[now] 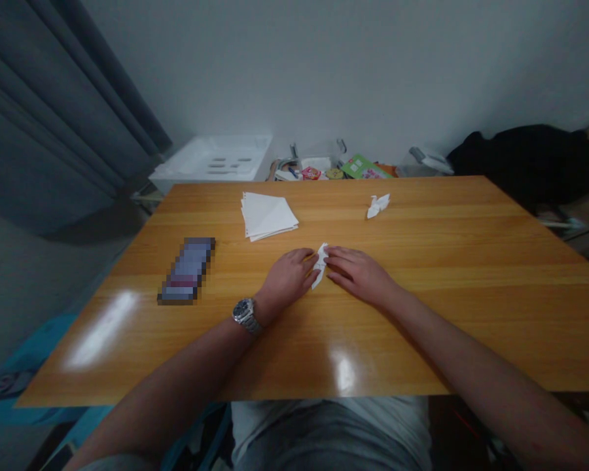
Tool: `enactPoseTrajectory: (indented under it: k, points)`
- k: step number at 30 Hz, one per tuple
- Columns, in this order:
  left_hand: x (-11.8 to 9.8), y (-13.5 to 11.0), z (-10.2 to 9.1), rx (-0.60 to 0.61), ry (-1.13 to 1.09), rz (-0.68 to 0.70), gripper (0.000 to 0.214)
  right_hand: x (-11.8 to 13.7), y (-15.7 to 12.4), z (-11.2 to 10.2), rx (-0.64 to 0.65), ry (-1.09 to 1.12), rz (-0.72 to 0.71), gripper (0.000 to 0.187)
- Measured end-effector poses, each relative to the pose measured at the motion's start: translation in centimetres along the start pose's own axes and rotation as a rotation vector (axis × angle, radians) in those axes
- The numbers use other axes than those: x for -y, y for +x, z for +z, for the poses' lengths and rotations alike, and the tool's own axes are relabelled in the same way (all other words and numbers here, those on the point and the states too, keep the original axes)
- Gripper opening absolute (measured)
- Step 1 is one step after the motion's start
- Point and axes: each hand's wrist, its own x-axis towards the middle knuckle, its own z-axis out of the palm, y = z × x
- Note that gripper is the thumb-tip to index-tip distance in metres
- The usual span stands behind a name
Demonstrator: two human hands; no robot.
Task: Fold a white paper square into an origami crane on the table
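Observation:
A small, narrow piece of folded white paper (319, 267) lies at the middle of the wooden table, slanting between my two hands. My left hand (289, 278), with a metal watch (245, 314) at the wrist, grips its left side with thumb and fingers. On the other side, my right hand (359, 273) has its bent fingers against the paper's right edge. The fingertips hide parts of the folds. Farther back on the right stands a folded paper bird (378, 205). A stack of white sheets (268, 216) rests behind my left hand.
A pixelated phone (186, 271) lies on the table (471, 261) to the left. Beyond the far edge are a white plastic tray (177, 171), a green booklet (366, 167) among clutter, and a black cloth heap (525, 160). A grey curtain (69, 98) hangs at left.

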Motion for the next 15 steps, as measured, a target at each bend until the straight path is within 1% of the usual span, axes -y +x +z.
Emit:
enactPoseTrajectory:
  k: [3,8,15]
  points:
    - [-0.15,-0.14,-0.42,0.016,0.007,0.016,0.035,0.12,-0.04,-0.11,0.030,0.005,0.024,0.034]
    - [-0.75,-0.68,-1.03,0.031,0.031,0.095,0.038,-0.04,0.02,0.19,0.034,0.001,0.043,0.040]
    - [-0.66,-0.97,-0.65,0.033,0.045,0.067,0.040,-0.52,-0.08,0.44,0.035,-0.003,0.024,0.042]
